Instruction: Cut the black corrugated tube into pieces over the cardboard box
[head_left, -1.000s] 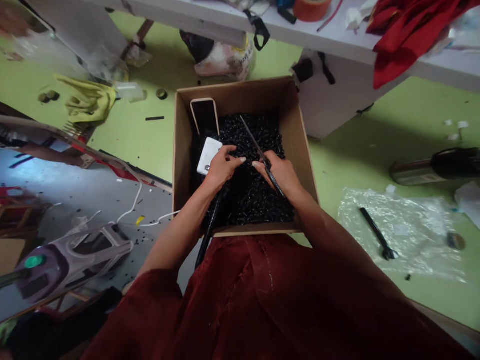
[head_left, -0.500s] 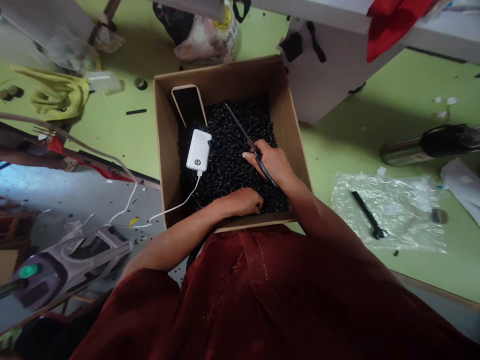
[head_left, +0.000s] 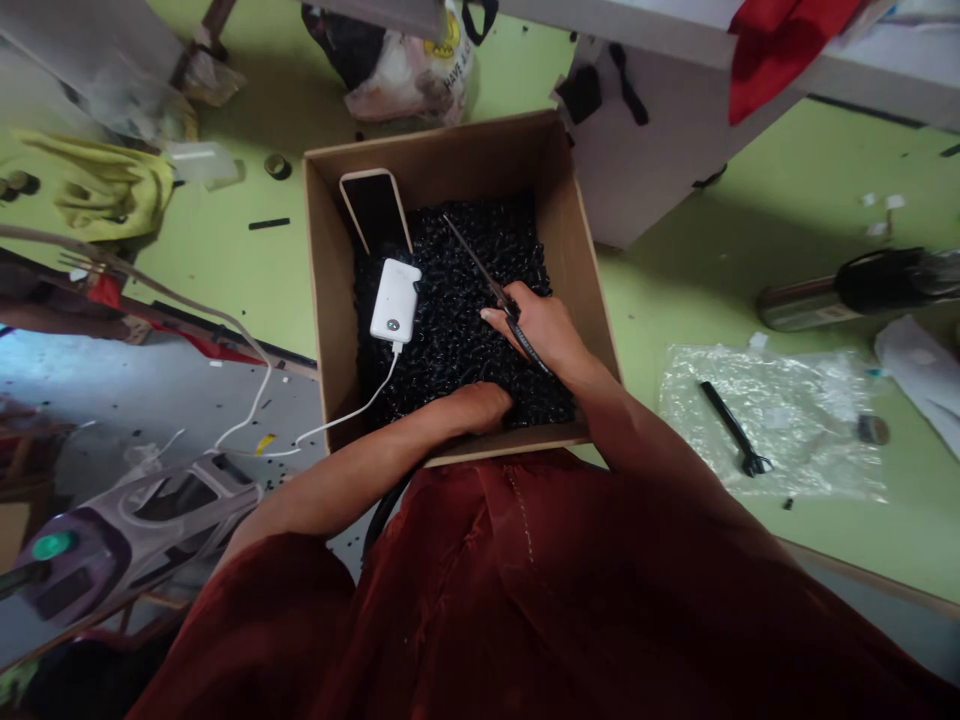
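Note:
A cardboard box [head_left: 592,270] holds a bed of small shiny black pieces [head_left: 442,340]. My right hand [head_left: 536,320] is closed round a long, thin dark tool [head_left: 476,262], perhaps scissors or tweezers, whose tip points up and left over the pieces. Near the box's front wall, my left hand [head_left: 484,407] reaches down into the pieces; its fingers are hidden. A white power bank [head_left: 395,300] with a white cable lies on the pieces at the left. Behind it a phone [head_left: 377,212] with a pale frame leans in the box's back left corner.
On the green surface at right are a clear plastic bag [head_left: 810,430] with a black tool [head_left: 731,425] on it and a metal bottle [head_left: 802,303]. A yellow cloth [head_left: 112,190] lies at left, above a purple-grey stool-like object [head_left: 150,520]. A table leg panel [head_left: 637,150] stands behind right.
My left hand has shifted slightly left and sunk deeper, its fingertips now out of sight. My right hand still holds the tool in nearly the same place. The whole view has moved slightly.

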